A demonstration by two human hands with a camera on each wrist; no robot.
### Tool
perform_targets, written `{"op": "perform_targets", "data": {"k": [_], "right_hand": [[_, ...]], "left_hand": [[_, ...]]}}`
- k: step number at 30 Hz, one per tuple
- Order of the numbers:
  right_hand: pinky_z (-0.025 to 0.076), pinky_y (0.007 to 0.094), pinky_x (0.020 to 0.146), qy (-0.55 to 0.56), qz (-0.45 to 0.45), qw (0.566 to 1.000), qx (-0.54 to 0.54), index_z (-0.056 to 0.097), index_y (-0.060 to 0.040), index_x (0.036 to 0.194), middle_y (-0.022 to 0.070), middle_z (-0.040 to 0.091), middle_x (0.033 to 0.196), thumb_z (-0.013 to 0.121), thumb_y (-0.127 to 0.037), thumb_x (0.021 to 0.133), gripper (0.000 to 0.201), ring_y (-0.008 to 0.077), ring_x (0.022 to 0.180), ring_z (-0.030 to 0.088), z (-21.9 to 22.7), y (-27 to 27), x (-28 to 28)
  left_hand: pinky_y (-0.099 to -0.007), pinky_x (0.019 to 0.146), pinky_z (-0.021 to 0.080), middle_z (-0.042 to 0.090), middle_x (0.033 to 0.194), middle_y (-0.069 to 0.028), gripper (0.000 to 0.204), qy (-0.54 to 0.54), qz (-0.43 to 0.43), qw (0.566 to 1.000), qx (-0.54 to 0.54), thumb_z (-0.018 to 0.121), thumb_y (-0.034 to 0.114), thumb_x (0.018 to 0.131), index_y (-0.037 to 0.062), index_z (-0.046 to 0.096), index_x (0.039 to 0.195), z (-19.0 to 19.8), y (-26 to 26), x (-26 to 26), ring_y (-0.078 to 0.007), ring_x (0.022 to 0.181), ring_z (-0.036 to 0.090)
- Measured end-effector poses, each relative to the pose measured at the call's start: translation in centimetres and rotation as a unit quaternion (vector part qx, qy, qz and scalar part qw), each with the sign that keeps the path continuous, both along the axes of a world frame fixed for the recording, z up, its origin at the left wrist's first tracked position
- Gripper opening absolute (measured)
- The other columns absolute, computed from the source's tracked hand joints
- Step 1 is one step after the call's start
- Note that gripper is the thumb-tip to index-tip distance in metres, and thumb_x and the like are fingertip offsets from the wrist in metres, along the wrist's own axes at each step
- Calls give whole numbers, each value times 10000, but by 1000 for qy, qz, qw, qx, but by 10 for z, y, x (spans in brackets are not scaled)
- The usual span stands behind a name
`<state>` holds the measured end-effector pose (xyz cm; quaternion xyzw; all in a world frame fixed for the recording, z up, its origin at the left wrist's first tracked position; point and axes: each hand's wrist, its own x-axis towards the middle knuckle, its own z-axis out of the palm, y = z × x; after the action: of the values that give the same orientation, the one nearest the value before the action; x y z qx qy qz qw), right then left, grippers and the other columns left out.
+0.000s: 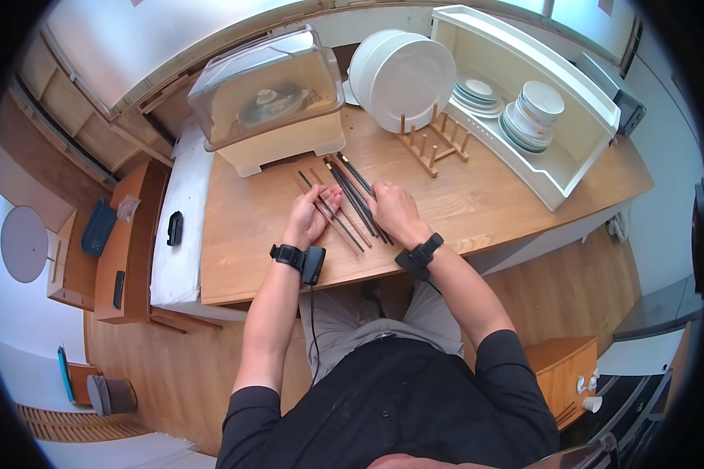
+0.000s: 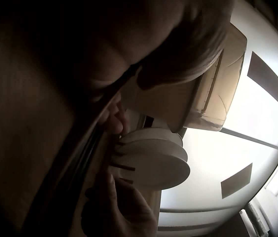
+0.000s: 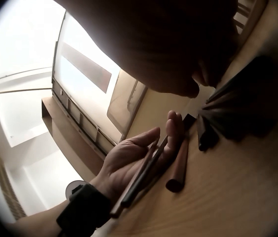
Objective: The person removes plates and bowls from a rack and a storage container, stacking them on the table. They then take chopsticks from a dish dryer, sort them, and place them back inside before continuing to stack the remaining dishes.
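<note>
The left hand (image 1: 309, 215), palm up, holds a thin black chopstick (image 3: 146, 173) and a reddish-brown one across its curled fingers. Beside it on the table lies another brown chopstick (image 3: 179, 170). Several dark chopsticks (image 1: 355, 195) are fanned out between the two hands. The right hand (image 1: 396, 211) is palm down at their right side, its fingertips pinching a black chopstick (image 1: 352, 170); its grip is partly hidden. In the left wrist view the right hand (image 2: 124, 210) appears below the dark sticks, near the wooden rack's pegs.
Behind the chopsticks stands a lidded dish box (image 1: 270, 152). Large white plates (image 1: 411, 82) stand upright by a wooden peg rack (image 1: 432, 156). At the right, a white shelf unit (image 1: 559, 184) holds stacked bowls (image 1: 528, 125) and small plates (image 1: 477, 92). The table's front edge lies close to both wrists.
</note>
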<state>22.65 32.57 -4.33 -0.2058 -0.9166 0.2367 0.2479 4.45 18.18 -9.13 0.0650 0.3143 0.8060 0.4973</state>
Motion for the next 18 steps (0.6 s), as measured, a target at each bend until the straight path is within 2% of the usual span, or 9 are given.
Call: {"op": "perform_targets", "data": {"k": [3, 7, 10, 13, 14, 16, 18], "right_hand": [[521, 493, 782, 8, -6, 1000, 17, 634, 20, 943, 269, 637, 968, 667, -293, 901, 317, 432, 904, 632, 0, 0, 3], [485, 508, 857, -32, -6, 999, 2, 623, 40, 1020, 281, 610, 1000, 693, -431, 869, 500, 437, 986, 586, 11, -7, 5], [454, 512, 896, -64, 11, 997, 29, 589, 56, 1120, 268, 602, 1015, 720, -514, 819, 658, 422, 1034, 568, 4, -14, 1], [442, 484, 916, -60, 30, 993, 99, 537, 48, 1216, 247, 601, 1064, 765, -525, 764, 765, 385, 1076, 559, 5, -34, 7], [441, 451, 920, -53, 36, 990, 129, 521, 27, 1217, 205, 607, 1088, 784, -471, 755, 729, 348, 1092, 555, -2, -37, 5], [433, 481, 915, -60, 61, 991, 100, 509, 13, 1225, 201, 589, 1151, 767, -368, 781, 639, 358, 1111, 539, -4, -39, 0], [432, 492, 908, -54, 83, 991, 85, 507, 2, 1219, 186, 592, 1169, 750, -280, 794, 564, 359, 1114, 535, -9, -40, -4]], "left_hand": [[-407, 893, 547, 589, 1109, -200, 334, 7, 40, 997, -60, 414, 277, 1073, -43, 496, 1124, 12, 9, -5, -287, 1018, 600], [-457, 959, 490, 560, 1157, -176, 301, 101, 45, 985, -133, 456, 247, 1053, -31, 500, 1162, 26, 13, -7, -289, 1106, 547], [-466, 1001, 462, 548, 1246, -174, 319, 118, 40, 987, -101, 467, 235, 1043, -36, 500, 1208, 52, 14, 17, -302, 1181, 525], [-453, 930, 493, 545, 1209, -154, 273, 141, 45, 979, -140, 509, 188, 1030, -25, 505, 1201, 46, 8, 11, -246, 1098, 569], [-462, 959, 482, 540, 1246, -148, 282, 154, 69, 976, -140, 512, 160, 1023, -33, 496, 1228, 48, 5, 14, -243, 1137, 563], [-481, 1017, 460, 529, 1320, -135, 316, 178, 118, 967, -139, 517, 105, 1009, -50, 476, 1281, 52, -3, 19, -237, 1216, 551], [-491, 1053, 441, 511, 1364, -152, 414, 403, 99, 885, -211, 550, 39, 947, -41, 443, 1339, 47, -15, 7, -287, 1248, 540]]}}
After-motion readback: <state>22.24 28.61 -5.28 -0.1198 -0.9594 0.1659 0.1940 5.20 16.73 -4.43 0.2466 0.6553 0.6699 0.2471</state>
